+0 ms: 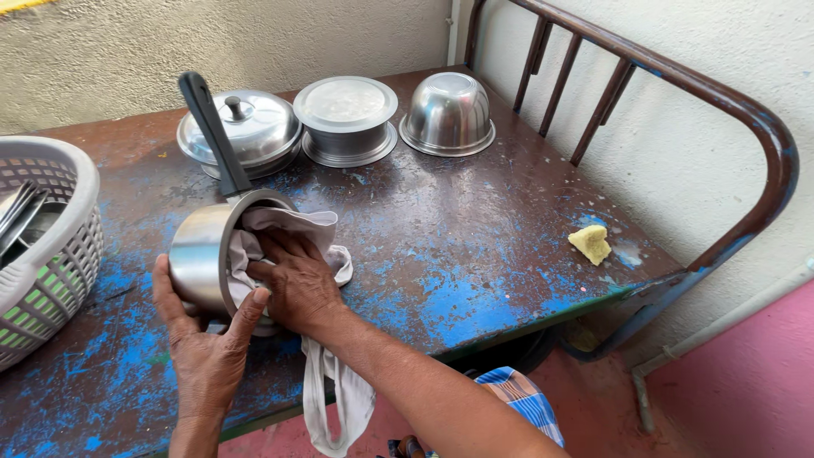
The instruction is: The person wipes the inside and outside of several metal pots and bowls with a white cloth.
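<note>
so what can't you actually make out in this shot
- Inside of the steel saucepan, head view: hidden by the grey cloth and the right hand pressed into it.
- Contents of the white plastic basket: cut off by the left edge; only some dark utensil handles show.
- What sits under the lidded pot, the domed lid and the upturned steel bowl: covered.
- Left hand palm: turned away, against the pan.
</note>
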